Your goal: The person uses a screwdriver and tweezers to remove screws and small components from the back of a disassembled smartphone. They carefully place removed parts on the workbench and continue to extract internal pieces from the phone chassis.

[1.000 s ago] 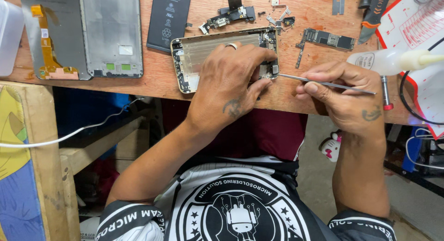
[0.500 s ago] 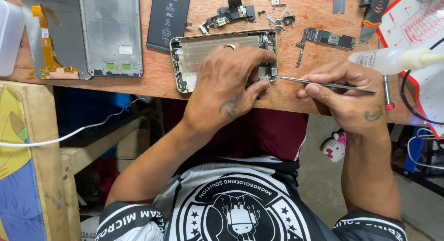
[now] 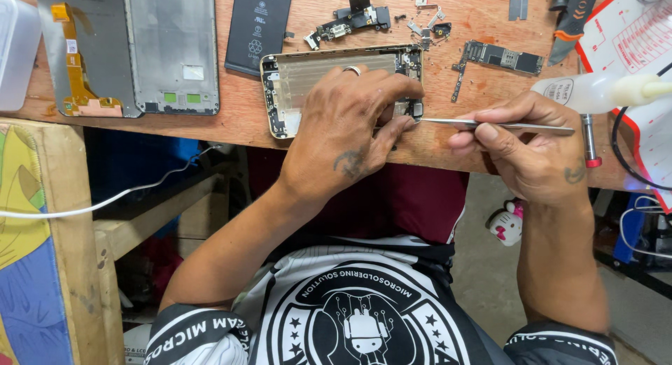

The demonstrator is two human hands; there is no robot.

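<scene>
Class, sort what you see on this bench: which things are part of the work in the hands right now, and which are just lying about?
In use:
left hand, pressing down the opened phone housing
right hand, holding metal tweezers with the tip at the housing's corner

Lying about:
black battery
circuit board
two screen panels
white squeeze bottle
loose small parts

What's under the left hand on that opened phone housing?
The left hand covers the right half of the phone housing; a bare metal interior shows left of it. The tweezers tip meets the covered edge; parts beneath are hidden.
</scene>
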